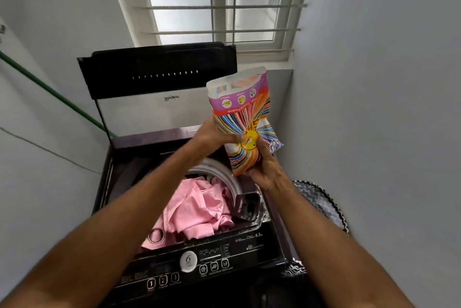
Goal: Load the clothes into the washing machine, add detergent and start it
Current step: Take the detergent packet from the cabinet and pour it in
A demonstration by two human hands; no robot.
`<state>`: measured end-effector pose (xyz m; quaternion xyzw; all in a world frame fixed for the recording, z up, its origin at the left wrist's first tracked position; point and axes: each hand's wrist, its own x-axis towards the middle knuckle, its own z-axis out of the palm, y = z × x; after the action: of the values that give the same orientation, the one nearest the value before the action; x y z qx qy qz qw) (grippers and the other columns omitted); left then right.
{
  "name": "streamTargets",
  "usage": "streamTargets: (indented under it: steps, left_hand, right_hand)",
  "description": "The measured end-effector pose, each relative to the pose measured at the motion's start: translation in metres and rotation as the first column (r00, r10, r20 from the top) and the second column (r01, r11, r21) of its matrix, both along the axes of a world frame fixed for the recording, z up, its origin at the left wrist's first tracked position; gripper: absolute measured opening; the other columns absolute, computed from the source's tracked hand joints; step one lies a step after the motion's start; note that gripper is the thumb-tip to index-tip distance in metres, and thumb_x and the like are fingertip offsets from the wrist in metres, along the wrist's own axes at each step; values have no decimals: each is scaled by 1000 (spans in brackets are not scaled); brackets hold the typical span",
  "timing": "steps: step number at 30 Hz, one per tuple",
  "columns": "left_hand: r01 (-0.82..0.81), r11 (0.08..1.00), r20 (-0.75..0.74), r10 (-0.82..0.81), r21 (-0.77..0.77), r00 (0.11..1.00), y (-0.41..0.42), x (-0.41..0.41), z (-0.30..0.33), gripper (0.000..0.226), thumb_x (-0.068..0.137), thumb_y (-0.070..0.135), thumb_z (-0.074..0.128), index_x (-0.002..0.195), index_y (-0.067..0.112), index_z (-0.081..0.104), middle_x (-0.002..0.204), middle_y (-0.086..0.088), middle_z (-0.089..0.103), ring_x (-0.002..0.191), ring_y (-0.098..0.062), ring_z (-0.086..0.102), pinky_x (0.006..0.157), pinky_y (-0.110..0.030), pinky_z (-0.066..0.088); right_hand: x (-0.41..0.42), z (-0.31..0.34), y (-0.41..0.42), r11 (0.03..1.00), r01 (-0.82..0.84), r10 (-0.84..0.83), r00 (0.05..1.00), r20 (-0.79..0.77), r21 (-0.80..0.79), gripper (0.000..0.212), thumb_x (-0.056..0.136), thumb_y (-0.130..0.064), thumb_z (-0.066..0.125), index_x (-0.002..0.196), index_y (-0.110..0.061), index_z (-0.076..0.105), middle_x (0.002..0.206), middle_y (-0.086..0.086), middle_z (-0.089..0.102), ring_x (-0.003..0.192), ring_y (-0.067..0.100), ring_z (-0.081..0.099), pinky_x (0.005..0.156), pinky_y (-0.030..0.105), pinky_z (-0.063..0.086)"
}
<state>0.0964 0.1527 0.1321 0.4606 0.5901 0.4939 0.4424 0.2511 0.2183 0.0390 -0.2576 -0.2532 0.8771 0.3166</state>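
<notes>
Both forearms reach over the control panel (199,267), marked "6.5 kg" with buttons 1, 2, 3. Left hand (212,133) and right hand (262,168) clasp the striped detergent packet (245,120) above pink clothes (194,210) in the Whirlpool washing machine (104,198); the lid (159,75) stands open.

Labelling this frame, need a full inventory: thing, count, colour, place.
washing machine: 1, black, centre, top-loading
lid: 1, black, raised at the back
pink clothes: a heap, pink, in the drum
detergent drawer: 1, dark, open at the drum's right edge
control panel: 1, black with white dial, front edge
detergent packet: 1, multicoloured, held above the drum, top open
laundry basket: 1, black-and-white pattern, right of machine
window: 1, white, barred, behind
green hose: 1, left wall
left hand: grip on packet
right hand: grip on packet
</notes>
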Motion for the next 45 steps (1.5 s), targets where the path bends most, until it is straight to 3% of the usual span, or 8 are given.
streamTargets:
  steps: [6, 12, 15, 18, 26, 32, 38, 45]
  left_hand:
    - [8, 1000, -74, -6, 25, 997, 23, -11, 50, 82, 60, 17, 90, 130, 17, 49, 115, -3, 66, 99, -19, 70, 81, -33, 60]
    - [149, 985, -409, -170, -83, 897, 44, 12, 60, 56, 75, 37, 85, 119, 12, 61, 105, -5, 73, 82, -21, 75, 71, -34, 62]
    - [184, 978, -619, -203, -96, 758, 54, 29, 48, 40, 76, 50, 80, 98, 20, 69, 85, 1, 76, 70, -13, 74, 71, -37, 63]
    - [190, 974, -688, -219, -120, 691, 58, 43, 37, 25, 80, 45, 79, 91, 24, 74, 81, 3, 76, 62, -6, 72, 63, -28, 60]
    - [200, 940, -625, -333, -275, 706, 50, 58, -7, 34, 75, 38, 83, 97, 13, 79, 86, -4, 77, 71, -12, 73, 70, -30, 59]
    - [212, 930, -596, -356, -299, 720, 42, 69, -42, 30, 74, 33, 85, 92, 10, 78, 83, -5, 76, 60, -6, 66, 51, -15, 50]
    - [255, 904, -533, -411, -343, 739, 39, 74, -59, 32, 72, 30, 86, 92, 7, 78, 87, -8, 77, 70, -14, 68, 72, -31, 57]
    - [270, 899, -500, -419, -345, 758, 27, 78, -74, 26, 76, 26, 84, 94, 9, 77, 81, 1, 74, 72, -9, 68, 76, -28, 56]
  right_hand:
    - [27, -9, -5, 997, 77, -77, 997, -6, -4, 96, 62, -42, 91, 143, -9, 51, 144, 18, 53, 134, 36, 49, 109, 61, 38]
    - [63, -13, -15, 991, 134, -135, 990, -32, -28, 41, 78, -30, 73, 114, -9, 75, 123, 17, 69, 109, 31, 69, 87, 51, 57]
    - [84, -22, -16, 983, 182, -184, 980, 76, 23, 81, 64, -33, 92, 133, -8, 60, 136, 19, 60, 125, 37, 58, 104, 61, 43]
    - [106, -29, -18, 979, 199, -203, 969, 144, 39, 92, 60, -32, 95, 138, -6, 55, 138, 21, 57, 129, 42, 52, 107, 68, 36]
    - [164, -31, -39, 979, 182, -201, 930, 307, 88, 56, 68, 2, 73, 123, -2, 61, 103, 12, 76, 88, 28, 74, 67, 42, 60]
    - [190, -38, -50, 935, 283, -347, 855, 386, 214, 55, 58, 8, 79, 111, -1, 67, 99, 12, 76, 88, 30, 73, 70, 40, 60]
    - [201, -45, -65, 888, 347, -455, 753, 475, 301, 56, 56, 12, 83, 108, -2, 69, 100, 14, 75, 90, 30, 73, 76, 45, 60]
    - [207, -47, -79, 879, 359, -476, 706, 525, 315, 56, 58, 14, 84, 109, -2, 67, 96, 11, 76, 85, 26, 74, 69, 38, 60]
